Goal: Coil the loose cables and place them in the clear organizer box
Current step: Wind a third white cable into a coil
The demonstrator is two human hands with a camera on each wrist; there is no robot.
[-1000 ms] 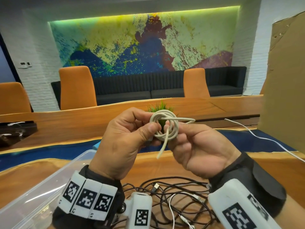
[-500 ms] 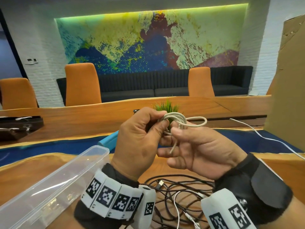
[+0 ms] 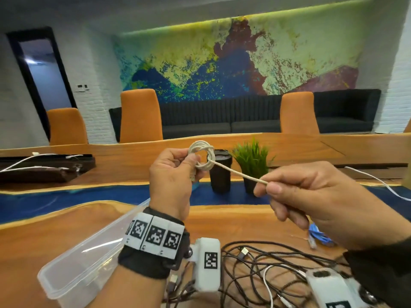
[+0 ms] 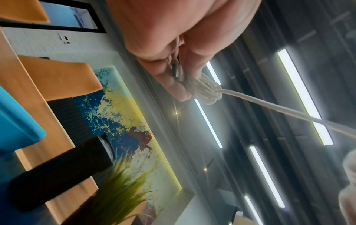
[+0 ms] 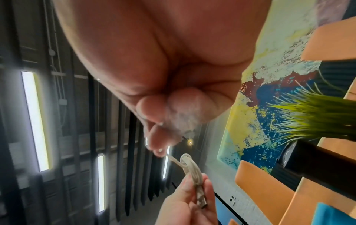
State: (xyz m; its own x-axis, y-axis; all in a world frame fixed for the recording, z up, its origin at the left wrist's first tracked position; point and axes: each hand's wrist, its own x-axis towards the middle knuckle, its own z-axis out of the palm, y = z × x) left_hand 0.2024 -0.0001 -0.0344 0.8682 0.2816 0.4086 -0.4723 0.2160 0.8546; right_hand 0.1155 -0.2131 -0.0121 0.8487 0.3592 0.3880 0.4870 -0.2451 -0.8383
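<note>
One white braided cable [image 3: 201, 157], wound into a small coil, is pinched between the thumb and curled fingers of the left hand [image 3: 172, 181], raised above the wooden table [image 3: 244, 221] with its wrist band toward the camera. A metal plug is seen pressed under those fingers in both wrist views. From the coil one loose tail is drawn taut, down and to the right, to the right hand [image 3: 311, 201], where it is nipped between thumb and forefinger; the remaining fingers are curled below. Both hands are held apart in mid-air. One clear organizer box [image 3: 89, 258] lies at the near left on the table. A tangle of dark cables [image 3: 266, 263], with at least one white lead among them, is spread at the near right; their number cannot be counted. Farther off, one black tumbler [image 3: 220, 174] and one potted grass plant [image 3: 252, 161] are seen side by side. Three orange chairs are set behind the table.
</note>
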